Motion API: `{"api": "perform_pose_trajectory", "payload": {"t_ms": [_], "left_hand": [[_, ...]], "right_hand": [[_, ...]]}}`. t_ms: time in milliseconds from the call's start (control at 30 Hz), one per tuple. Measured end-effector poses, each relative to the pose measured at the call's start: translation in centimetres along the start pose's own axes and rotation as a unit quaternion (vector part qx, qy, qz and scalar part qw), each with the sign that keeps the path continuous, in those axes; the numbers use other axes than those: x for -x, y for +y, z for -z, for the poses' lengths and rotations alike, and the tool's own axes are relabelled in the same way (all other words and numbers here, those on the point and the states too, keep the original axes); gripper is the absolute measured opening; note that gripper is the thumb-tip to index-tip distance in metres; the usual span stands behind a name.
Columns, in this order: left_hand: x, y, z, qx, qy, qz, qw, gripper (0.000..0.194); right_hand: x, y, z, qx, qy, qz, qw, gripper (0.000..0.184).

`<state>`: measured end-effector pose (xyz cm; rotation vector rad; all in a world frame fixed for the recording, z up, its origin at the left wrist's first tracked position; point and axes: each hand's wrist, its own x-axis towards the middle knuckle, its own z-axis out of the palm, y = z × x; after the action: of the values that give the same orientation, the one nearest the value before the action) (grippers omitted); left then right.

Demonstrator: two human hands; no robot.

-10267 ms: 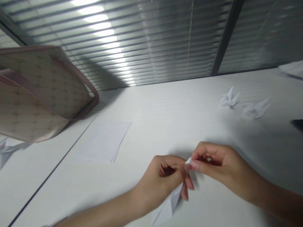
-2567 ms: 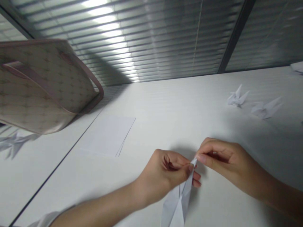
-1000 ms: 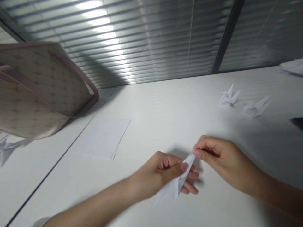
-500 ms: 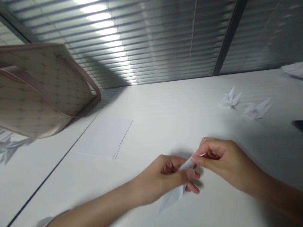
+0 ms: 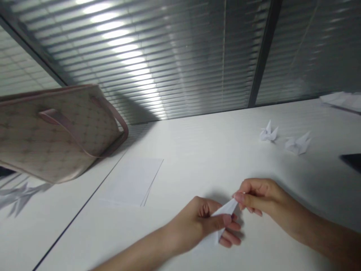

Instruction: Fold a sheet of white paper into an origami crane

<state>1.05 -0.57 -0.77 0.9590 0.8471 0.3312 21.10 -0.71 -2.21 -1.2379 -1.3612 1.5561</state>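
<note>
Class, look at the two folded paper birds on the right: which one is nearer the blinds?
The left bird: it sits further back, closer to the blinds, while the right bird sits further forward.

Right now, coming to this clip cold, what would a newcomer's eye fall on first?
Probably the large patterned bag with pinkish trim, filling much of the left side in front of the blinds. Next, at lower centre, come the left hand and right hand, holding a folded white paper between them, the right pinching its tip. Beyond the right hand, two small paper figures sit on the white table.
</note>
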Motion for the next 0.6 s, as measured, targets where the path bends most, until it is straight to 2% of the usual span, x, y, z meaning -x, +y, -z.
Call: {"api": "perform_pose_trajectory", "payload": {"t_ms": [100, 267, 400, 600], "left_hand": [[-0.11, -0.01, 0.02, 0.007, 0.016, -0.004, 1.000, 0.029], [-0.15, -0.02, 0.31, 0.016, 0.001, -0.003, 1.000, 0.031], [0.03, 0.03, 0.31, 0.022, 0.008, -0.012, 1.000, 0.031], [0.25, 0.22, 0.23, 0.003, -0.001, -0.013, 1.000, 0.033]], "right_hand": [[-0.18, 0.25, 0.15, -0.007, 0.008, 0.002, 1.000, 0.034], [-0.41, 0.47, 0.16, -0.023, -0.014, -0.006, 1.000, 0.040], [-0.43, 0.65, 0.14, -0.023, -0.019, 0.012, 0.999, 0.033], [0.05, 0.11, 0.14, -0.002, 0.016, 0.019, 1.000, 0.031]]}}
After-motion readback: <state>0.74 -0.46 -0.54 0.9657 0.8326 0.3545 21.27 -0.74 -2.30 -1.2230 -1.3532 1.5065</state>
